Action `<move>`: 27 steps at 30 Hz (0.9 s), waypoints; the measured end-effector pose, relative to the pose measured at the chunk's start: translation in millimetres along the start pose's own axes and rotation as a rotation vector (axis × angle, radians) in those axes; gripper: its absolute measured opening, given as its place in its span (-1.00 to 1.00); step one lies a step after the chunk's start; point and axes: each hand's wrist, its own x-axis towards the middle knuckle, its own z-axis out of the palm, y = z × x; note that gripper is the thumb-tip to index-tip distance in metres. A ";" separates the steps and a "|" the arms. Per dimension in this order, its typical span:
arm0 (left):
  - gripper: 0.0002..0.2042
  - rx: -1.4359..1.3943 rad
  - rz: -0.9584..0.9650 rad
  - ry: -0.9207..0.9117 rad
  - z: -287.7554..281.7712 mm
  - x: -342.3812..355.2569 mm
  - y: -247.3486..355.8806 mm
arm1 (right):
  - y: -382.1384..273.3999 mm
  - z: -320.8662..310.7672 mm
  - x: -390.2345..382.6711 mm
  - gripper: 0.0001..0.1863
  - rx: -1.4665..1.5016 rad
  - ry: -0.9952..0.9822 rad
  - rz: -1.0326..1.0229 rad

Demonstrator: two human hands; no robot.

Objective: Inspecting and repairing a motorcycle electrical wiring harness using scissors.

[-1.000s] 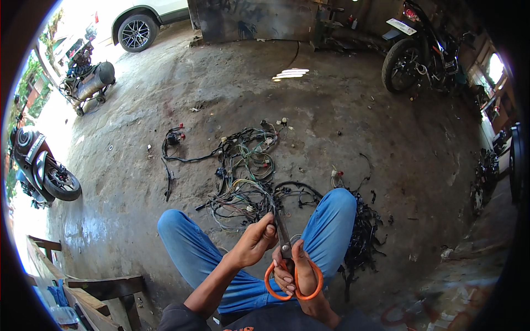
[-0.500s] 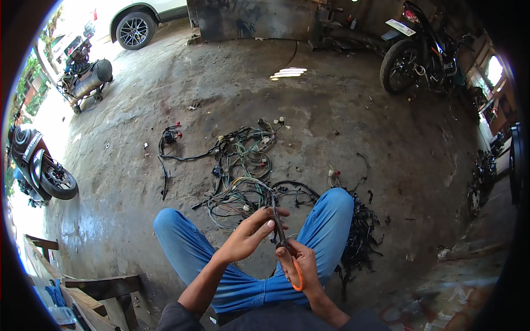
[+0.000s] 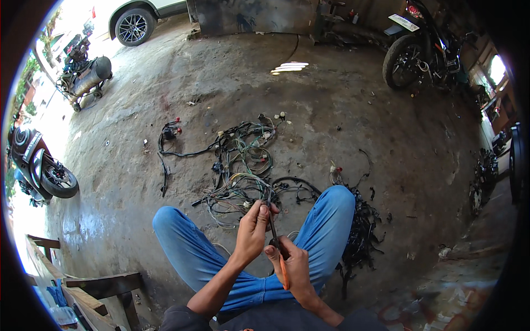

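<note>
Wires are sprawling across the floor ahead, near strands apparently being pinched in the left hand for steadiness, while the right hand is gripping scissors close alongside.

Orange-handled scissors (nearly edge-on) point toward tangled, multicoloured wires on the floor.

I have the left forearm and right forearm angled inward between bent knees. Left hand farther forward, fingers pinched, thumb uppermost. Right hand nearer the body, curled in a grip, thumb pointing leftward.
</note>
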 end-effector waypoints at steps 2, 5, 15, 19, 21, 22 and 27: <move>-0.69 0.067 0.043 0.018 2.0 3.5 -7.3 | 2.5 3.5 2.0 -0.39 -0.012 0.023 -0.016; -0.68 0.081 0.029 0.028 3.5 5.3 -10.5 | 0.1 7.8 3.5 -0.39 0.030 0.052 -0.015; -0.66 -0.409 -0.079 -0.062 12.3 -1.4 -15.6 | -7.3 12.1 -3.5 -0.49 0.800 -0.118 0.201; -0.69 -0.446 -0.102 -0.086 13.4 -6.8 -10.2 | -15.5 1.9 -4.7 -0.50 0.825 -0.143 0.204; -0.68 -0.417 -0.082 -0.090 13.4 -5.8 -7.1 | -18.2 -2.9 -5.8 -0.49 0.907 -0.184 0.234; -0.68 -0.386 -0.064 -0.092 12.9 -5.4 -5.8 | -20.4 -5.6 -6.1 -0.49 0.907 -0.184 0.233; -0.69 -0.338 -0.075 -0.114 3.6 -11.8 -12.0 | -29.1 -12.1 -8.9 -0.47 0.962 -0.246 0.277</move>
